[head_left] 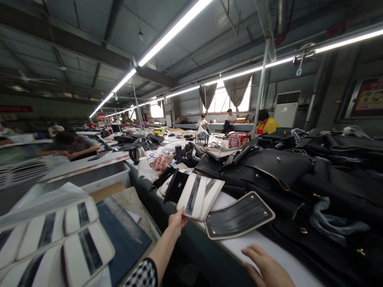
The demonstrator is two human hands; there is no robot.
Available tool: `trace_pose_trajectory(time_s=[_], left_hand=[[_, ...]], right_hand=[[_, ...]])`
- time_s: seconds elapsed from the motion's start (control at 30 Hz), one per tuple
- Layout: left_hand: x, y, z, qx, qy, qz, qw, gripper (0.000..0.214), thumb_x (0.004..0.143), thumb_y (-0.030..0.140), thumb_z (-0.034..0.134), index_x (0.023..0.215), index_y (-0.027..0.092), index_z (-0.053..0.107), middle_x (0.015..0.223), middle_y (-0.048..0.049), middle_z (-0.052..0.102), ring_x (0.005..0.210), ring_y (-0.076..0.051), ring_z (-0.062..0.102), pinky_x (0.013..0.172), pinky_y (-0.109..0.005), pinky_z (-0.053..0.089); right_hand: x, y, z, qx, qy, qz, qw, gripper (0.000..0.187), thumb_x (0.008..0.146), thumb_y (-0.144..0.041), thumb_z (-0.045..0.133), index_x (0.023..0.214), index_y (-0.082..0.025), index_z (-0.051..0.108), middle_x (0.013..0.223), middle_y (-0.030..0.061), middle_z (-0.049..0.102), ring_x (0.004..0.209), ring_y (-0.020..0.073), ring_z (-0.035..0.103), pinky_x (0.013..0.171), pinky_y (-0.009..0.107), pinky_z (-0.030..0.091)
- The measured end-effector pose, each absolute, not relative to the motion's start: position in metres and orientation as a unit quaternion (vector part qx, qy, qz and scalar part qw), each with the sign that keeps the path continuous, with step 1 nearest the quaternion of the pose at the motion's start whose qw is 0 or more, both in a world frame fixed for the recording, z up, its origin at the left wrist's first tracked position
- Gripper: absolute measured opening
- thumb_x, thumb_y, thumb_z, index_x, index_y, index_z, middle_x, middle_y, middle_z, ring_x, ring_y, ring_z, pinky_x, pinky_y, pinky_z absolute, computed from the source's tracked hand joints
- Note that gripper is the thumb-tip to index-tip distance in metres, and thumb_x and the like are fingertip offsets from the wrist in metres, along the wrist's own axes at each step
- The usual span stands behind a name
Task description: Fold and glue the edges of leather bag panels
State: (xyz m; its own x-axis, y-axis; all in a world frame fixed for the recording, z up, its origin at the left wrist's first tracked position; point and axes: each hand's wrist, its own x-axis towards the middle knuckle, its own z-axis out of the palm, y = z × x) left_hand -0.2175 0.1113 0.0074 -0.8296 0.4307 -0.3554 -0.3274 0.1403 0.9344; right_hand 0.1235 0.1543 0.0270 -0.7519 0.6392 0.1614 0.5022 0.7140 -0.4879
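Observation:
My left hand (pixel 177 223) pinches the near corner of a cream leather flap (pixel 190 199) with a dark stripe down its middle. That flap overlaps others of its kind at the table edge. Just right of them lies a black leather flap (pixel 239 217) with a pale border and small metal snaps, its dark face up. My right hand (pixel 266 265) hovers at the bottom over the white table edge, slightly blurred, its fingers apart and nothing in them.
Black leather bags (pixel 275 163) pile up across the right side. At lower left, more striped flaps (pixel 86 251) lie in rows beside a dark blue board (pixel 119 235). A kettle (pixel 137 153) and a pink fan (pixel 160 163) stand farther back. Other people sit in the distance.

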Motion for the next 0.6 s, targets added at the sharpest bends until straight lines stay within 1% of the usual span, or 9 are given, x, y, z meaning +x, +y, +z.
trace_pose_trajectory(time_s=[0.03, 0.07, 0.17, 0.23, 0.33, 0.4, 0.47, 0.53, 0.6], left_hand=[[-0.216, 0.115, 0.006, 0.027, 0.687, 0.655, 0.315, 0.025, 0.094, 0.035, 0.060, 0.099, 0.012, 0.062, 0.089, -0.0035, 0.065, 0.073, -0.013, 0.064, 0.066, -0.029, 0.057], [-0.216, 0.118, 0.005, 0.018, 0.678, 0.655, 0.332, 0.025, 0.094, 0.036, 0.059, 0.099, 0.011, 0.062, 0.087, -0.0030, 0.064, 0.070, -0.013, 0.063, 0.063, -0.028, 0.056], [-0.218, 0.125, 0.004, -0.001, 0.664, 0.662, 0.348, 0.026, 0.095, 0.036, 0.058, 0.104, 0.012, 0.060, 0.087, -0.0029, 0.064, 0.068, -0.012, 0.062, 0.061, -0.026, 0.055], [-0.222, 0.128, 0.005, -0.006, 0.659, 0.666, 0.350, 0.025, 0.095, 0.034, 0.058, 0.106, 0.012, 0.059, 0.089, -0.0032, 0.063, 0.068, -0.012, 0.062, 0.060, -0.026, 0.055], [-0.225, 0.130, 0.004, -0.011, 0.649, 0.674, 0.352, 0.023, 0.095, 0.031, 0.059, 0.106, 0.012, 0.059, 0.090, -0.0030, 0.063, 0.068, -0.011, 0.061, 0.059, -0.025, 0.054], [-0.222, 0.131, 0.004, -0.018, 0.637, 0.685, 0.354, 0.020, 0.094, 0.029, 0.059, 0.104, 0.012, 0.060, 0.088, -0.0025, 0.063, 0.066, -0.011, 0.060, 0.057, -0.024, 0.054], [-0.217, 0.133, 0.010, -0.029, 0.620, 0.700, 0.353, 0.018, 0.094, 0.028, 0.059, 0.102, 0.012, 0.060, 0.086, -0.0018, 0.062, 0.064, -0.010, 0.059, 0.055, -0.023, 0.052], [-0.219, 0.134, 0.027, -0.040, 0.598, 0.725, 0.339, 0.018, 0.095, 0.029, 0.058, 0.101, 0.012, 0.060, 0.085, -0.0011, 0.061, 0.062, -0.009, 0.057, 0.053, -0.021, 0.050], [-0.233, 0.135, 0.061, -0.038, 0.568, 0.762, 0.309, 0.020, 0.096, 0.031, 0.057, 0.102, 0.012, 0.059, 0.083, -0.0003, 0.060, 0.059, -0.008, 0.055, 0.050, -0.020, 0.048]], right_hand=[[0.093, 0.158, 0.033, -0.301, -0.920, 0.187, 0.166, 0.033, 0.092, -0.030, 0.042, 0.113, -0.029, 0.067, 0.124, 0.0052, 0.064, 0.109, 0.0216, 0.063, 0.091, 0.032, 0.051], [0.062, 0.161, 0.038, -0.286, -0.930, 0.159, 0.165, 0.034, 0.092, -0.026, 0.042, 0.116, -0.025, 0.066, 0.127, 0.0071, 0.062, 0.110, 0.0227, 0.062, 0.092, 0.034, 0.050], [-0.013, 0.172, 0.040, -0.254, -0.940, 0.139, 0.181, 0.035, 0.089, -0.021, 0.049, 0.121, -0.020, 0.062, 0.135, 0.0095, 0.056, 0.121, 0.0250, 0.055, 0.102, 0.035, 0.043], [-0.043, 0.179, 0.030, -0.244, -0.942, 0.137, 0.185, 0.031, 0.089, -0.020, 0.052, 0.118, -0.017, 0.064, 0.131, 0.0107, 0.059, 0.122, 0.0257, 0.053, 0.103, 0.034, 0.041], [-0.059, 0.188, 0.008, -0.258, -0.938, 0.140, 0.183, 0.023, 0.092, -0.018, 0.047, 0.103, -0.017, 0.068, 0.115, 0.0105, 0.065, 0.108, 0.0244, 0.061, 0.093, 0.032, 0.046], [-0.059, 0.192, -0.003, -0.269, -0.933, 0.145, 0.189, 0.025, 0.094, -0.017, 0.042, 0.101, -0.019, 0.067, 0.115, 0.0082, 0.065, 0.104, 0.0217, 0.062, 0.089, 0.029, 0.046], [-0.057, 0.192, -0.009, -0.273, -0.930, 0.151, 0.195, 0.026, 0.095, -0.017, 0.041, 0.102, -0.021, 0.066, 0.117, 0.0065, 0.063, 0.106, 0.0206, 0.060, 0.090, 0.028, 0.044], [-0.057, 0.191, -0.011, -0.273, -0.928, 0.161, 0.198, 0.023, 0.095, -0.017, 0.043, 0.098, -0.021, 0.065, 0.113, 0.0061, 0.064, 0.105, 0.0210, 0.059, 0.090, 0.028, 0.043], [-0.059, 0.188, -0.011, -0.273, -0.923, 0.180, 0.204, 0.022, 0.094, -0.018, 0.043, 0.092, -0.021, 0.065, 0.107, 0.0068, 0.064, 0.103, 0.0217, 0.058, 0.091, 0.030, 0.041]])
